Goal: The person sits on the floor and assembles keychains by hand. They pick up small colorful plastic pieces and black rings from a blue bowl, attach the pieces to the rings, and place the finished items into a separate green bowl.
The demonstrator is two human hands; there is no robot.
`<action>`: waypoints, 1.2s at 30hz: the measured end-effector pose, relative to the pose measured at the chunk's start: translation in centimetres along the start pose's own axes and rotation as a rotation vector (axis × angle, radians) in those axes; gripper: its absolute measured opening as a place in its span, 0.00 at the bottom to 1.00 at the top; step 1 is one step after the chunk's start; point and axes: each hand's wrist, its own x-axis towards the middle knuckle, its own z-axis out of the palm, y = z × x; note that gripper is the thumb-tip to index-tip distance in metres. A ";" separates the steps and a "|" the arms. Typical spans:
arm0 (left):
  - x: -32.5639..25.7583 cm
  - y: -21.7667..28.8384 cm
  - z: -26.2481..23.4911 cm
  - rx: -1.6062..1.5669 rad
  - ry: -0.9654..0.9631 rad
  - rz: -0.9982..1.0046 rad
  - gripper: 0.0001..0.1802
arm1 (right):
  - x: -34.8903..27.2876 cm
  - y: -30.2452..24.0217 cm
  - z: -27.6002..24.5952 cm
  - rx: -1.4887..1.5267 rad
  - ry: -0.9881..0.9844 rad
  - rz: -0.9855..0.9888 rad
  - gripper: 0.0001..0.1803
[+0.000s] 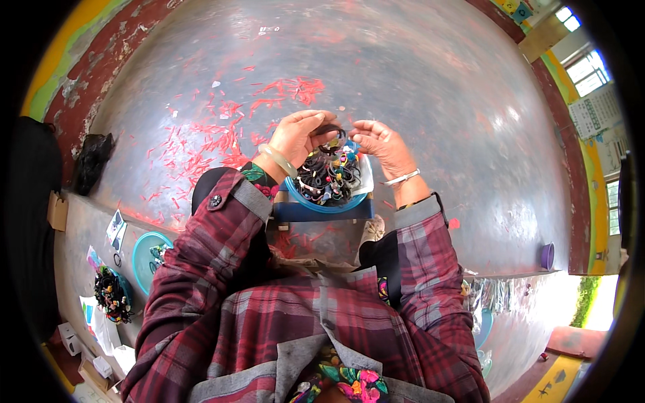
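Observation:
My left hand (295, 140) is closed round black hair ties (328, 130), held above a blue basin. My right hand (386, 149) faces it from the right, thumb and fingertips drawn together near the hair ties. Whatever lies between those fingertips is too small to make out. Below both hands, the blue basin (322, 209) holds a heap of black hair ties with small coloured ornaments (330, 180). A white sheet or packet (366, 176) sticks up at its right side. The basin rests on a small blue stool (316, 216) in front of my knees.
Red scraps (215, 138) litter the grey floor ahead and to the left. On the left stand a turquoise basin (139, 262) and a pile of dark hair ties (111, 293). A black bag (93, 163) lies by the wall. At the right is a purple bucket (547, 256).

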 end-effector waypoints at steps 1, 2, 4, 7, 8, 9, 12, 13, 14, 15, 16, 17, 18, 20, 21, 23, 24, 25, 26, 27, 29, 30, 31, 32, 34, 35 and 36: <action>0.0 0.0 0.0 -0.003 -0.005 -0.005 0.13 | 0.1 0.2 0.6 0.045 -0.007 -0.004 0.20; 0.1 0.0 -0.1 -0.007 -0.011 -0.009 0.13 | 0.2 0.4 1.2 0.091 -0.014 -0.008 0.19; 0.1 -0.1 0.0 -0.010 -0.017 -0.024 0.13 | 0.2 0.7 1.8 0.120 0.001 -0.034 0.15; 0.2 -0.3 -0.1 -0.002 -0.018 -0.040 0.13 | 0.5 1.6 1.9 0.143 0.051 -0.062 0.10; 0.3 -0.4 -0.3 0.003 -0.019 -0.039 0.12 | 0.4 1.6 2.0 0.134 0.068 -0.075 0.09; 0.3 -0.4 -0.2 0.009 -0.020 -0.038 0.12 | 0.3 1.5 2.1 0.126 0.084 -0.088 0.08; 0.2 -0.5 0.0 -0.008 0.044 -0.074 0.12 | 0.3 1.4 2.2 0.088 0.132 -0.111 0.05; 0.2 -0.4 0.1 -0.007 0.015 -0.081 0.12 | 0.4 1.5 2.0 0.110 0.138 -0.105 0.05; 0.0 -0.2 0.2 -0.007 -0.013 -0.089 0.11 | 0.5 1.6 1.9 0.132 0.143 -0.099 0.05; 0.0 -0.1 0.2 -0.006 -0.040 -0.095 0.11 | 0.5 1.6 1.8 0.154 0.147 -0.093 0.04; -0.1 0.0 0.4 0.033 -0.030 -0.105 0.11 | 0.4 1.6 1.7 0.159 0.145 -0.077 0.04; -0.1 0.1 0.5 0.072 -0.021 -0.116 0.11 | 0.3 1.5 1.6 0.164 0.142 -0.060 0.05; -0.1 0.2 0.6 0.111 -0.010 -0.125 0.10 | 0.3 1.3 1.7 0.169 0.138 -0.044 0.05; 0.0 -0.1 0.4 0.182 -0.007 -0.134 0.09 | 0.1 1.1 2.1 0.187 0.128 -0.040 0.05; 0.1 -0.3 0.3 0.218 -0.006 -0.139 0.09 | 0.1 1.0 2.2 0.195 0.125 -0.038 0.05; 0.2 -0.5 0.1 0.222 0.022 -0.149 0.08 | 0.0 1.0 2.3 0.202 0.099 -0.044 0.06; 0.2 -0.6 0.1 0.223 0.035 -0.156 0.08 | 0.0 0.9 2.3 0.206 0.089 -0.048 0.06; 0.2 -0.6 0.1 0.215 0.041 -0.152 0.07 | 0.0 0.9 2.4 0.201 0.089 -0.044 0.06; 0.2 -0.7 0.1 0.207 0.047 -0.148 0.07 | -0.1 0.8 2.5 0.196 0.088 -0.041 0.06; 0.2 -0.7 0.2 0.198 0.053 -0.144 0.07 | -0.1 0.7 2.5 0.191 0.088 -0.038 0.07; 0.2 -0.8 0.2 0.218 0.045 -0.138 0.07 | 0.0 0.9 2.4 0.211 0.081 -0.021 0.07; 0.2 -0.8 0.2 0.228 0.042 -0.135 0.07 | 0.0 1.1 2.4 0.221 0.078 -0.012 0.08; 0.1 -0.8 0.3 0.231 0.037 -0.140 0.07 | 0.0 1.1 2.4 0.212 0.081 -0.016 0.07; 0.1 -0.7 0.4 0.233 0.031 -0.146 0.07 | 0.0 1.1 2.4 0.202 0.084 -0.019 0.07; 0.0 -0.7 0.5 0.241 0.028 -0.151 0.08 | 0.0 1.3 2.3 0.186 0.097 -0.025 0.07; 0.0 -0.8 0.5 0.246 0.030 -0.152 0.08 | 0.1 1.5 2.2 0.178 0.109 -0.028 0.07; -0.1 -0.7 0.6 0.252 0.033 -0.152 0.08 | 0.1 1.5 2.2 0.171 0.118 -0.030 0.06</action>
